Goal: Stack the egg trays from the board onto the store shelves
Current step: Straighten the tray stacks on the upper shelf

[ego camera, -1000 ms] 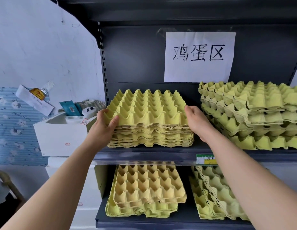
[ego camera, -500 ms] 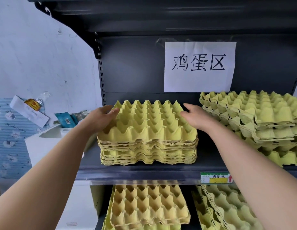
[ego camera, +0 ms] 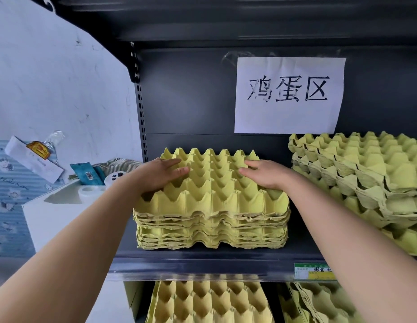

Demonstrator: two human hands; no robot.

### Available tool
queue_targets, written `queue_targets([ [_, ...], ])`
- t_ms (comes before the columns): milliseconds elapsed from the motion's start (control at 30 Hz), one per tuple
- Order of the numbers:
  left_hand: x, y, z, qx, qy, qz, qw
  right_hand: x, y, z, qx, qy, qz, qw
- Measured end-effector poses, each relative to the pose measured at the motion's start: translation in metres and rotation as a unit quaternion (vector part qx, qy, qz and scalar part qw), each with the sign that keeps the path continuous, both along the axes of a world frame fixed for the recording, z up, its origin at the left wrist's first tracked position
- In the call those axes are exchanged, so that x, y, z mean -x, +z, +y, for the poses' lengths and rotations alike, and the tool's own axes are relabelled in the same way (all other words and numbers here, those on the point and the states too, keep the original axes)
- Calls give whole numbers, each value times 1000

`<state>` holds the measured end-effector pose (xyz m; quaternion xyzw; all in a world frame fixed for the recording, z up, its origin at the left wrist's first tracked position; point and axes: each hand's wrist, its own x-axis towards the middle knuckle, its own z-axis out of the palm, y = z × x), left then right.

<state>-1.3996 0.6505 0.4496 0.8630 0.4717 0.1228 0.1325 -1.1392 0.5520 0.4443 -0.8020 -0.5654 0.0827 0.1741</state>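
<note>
Both of my hands have come off the sides of the egg tray stack, where they gripped a second ago, and now lie flat on its top tray. Left hand rests over the near-left cups and right hand over the near-right cups. The fingers of each are straight and close together, pressing down and clamped on nothing.

The stack sits square on the middle shelf, its front edge set back from the lip, below the paper sign. It stands apart from the taller, looser pile of trays to the right. More trays fill the level underneath, and a white box of oddments stands beside the unit on the left.

By my reading, the carrying is over for this load: the change from grip to flat palms suggests I am seating the trays so they nest. The board is out of view, so how many remain I cannot tell.
</note>
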Motion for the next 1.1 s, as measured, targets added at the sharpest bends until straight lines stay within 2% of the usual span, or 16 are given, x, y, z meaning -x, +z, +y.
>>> queue_targets([
  [133, 3, 3, -3, 7, -17, -2, 1000, 4, 4, -2, 5, -1, 9, 1000],
  [300, 21, 7, -19, 34, -20, -98, 994, 13, 15, -33, -16, 24, 68, 997],
  [433, 39, -17, -41, -66, -22, -14, 997, 23, 7, -71, -18, 37, -19, 999],
  [667, 42, -29, -51, -152, -18, 1, 988, 39, -17, -87, -105, 23, -50, 993],
  [767, 32, -27, -75, -254, -3, -22, 967, 46, -15, -111, -166, 20, -58, 984],
  [867, 2, -25, -119, -297, -65, -81, 949, 45, -9, -150, -181, 11, -87, 980],
  [1100, -80, -18, -202, -248, -181, -168, 937, -3, 17, -250, -255, -40, -149, 954],
])
